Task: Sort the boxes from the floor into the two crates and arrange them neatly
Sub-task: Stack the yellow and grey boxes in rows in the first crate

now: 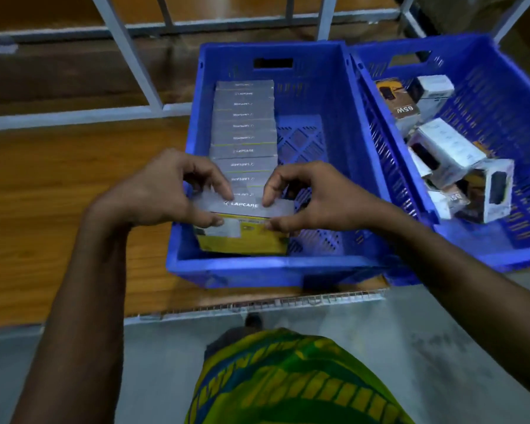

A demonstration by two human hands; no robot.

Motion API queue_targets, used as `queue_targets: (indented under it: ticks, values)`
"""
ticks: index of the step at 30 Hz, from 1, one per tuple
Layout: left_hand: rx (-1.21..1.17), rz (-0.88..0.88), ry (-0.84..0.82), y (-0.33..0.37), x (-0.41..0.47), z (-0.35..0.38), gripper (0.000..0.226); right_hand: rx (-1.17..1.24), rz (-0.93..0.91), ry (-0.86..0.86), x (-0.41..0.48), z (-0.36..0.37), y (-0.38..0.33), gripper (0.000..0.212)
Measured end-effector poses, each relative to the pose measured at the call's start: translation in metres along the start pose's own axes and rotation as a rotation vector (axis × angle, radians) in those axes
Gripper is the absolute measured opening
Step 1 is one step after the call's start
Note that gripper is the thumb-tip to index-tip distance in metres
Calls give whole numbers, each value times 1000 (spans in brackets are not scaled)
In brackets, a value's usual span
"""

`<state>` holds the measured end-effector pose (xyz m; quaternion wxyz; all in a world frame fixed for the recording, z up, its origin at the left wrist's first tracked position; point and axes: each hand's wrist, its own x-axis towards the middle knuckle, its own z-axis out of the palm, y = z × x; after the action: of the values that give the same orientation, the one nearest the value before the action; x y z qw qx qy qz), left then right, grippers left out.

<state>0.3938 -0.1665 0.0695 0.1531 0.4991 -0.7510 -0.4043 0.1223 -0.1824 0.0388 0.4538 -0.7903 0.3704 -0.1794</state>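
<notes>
Two blue crates fill centre and right of frame: centre crate (288, 264) holds a standing row of grey Lapcare boxes (244, 127), right crate (502, 87) loose 65W charger boxes (447, 151); left hand (162, 194) and right hand (306, 200) pinch the nearest Lapcare box (242, 231) at the row's front end.

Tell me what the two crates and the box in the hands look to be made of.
Left crate and right crate: blue moulded plastic, by the slotted walls, cut handle holes and light sheen. The box held by the left hand and right hand: probably printed cardboard, by its sharp folded edges and smooth grey and yellow faces.
</notes>
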Motion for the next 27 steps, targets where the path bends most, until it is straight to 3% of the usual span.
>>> queue_targets:
  ticks: [9, 16, 21, 24, 27]
  values:
    - [79, -54, 18, 7, -24, 5, 38, -26, -103, -115, 2, -5, -11, 24]
    - [244, -171, 94, -7, -4, 27, 35, -260, -118, -42, 13, 9, 16, 25]
    - [447, -293, 2, -4, 1, 38, 31, -332, -155, -109, 18, 22, 23, 28]
    - [689, -344, 34, 1, 15, 60, 20, -370, -92, -233, 19, 28, 32, 27]
    - [901, -405, -20, 1, 32, 83, 33, -452, -19, -258, 21, 33, 41, 29]
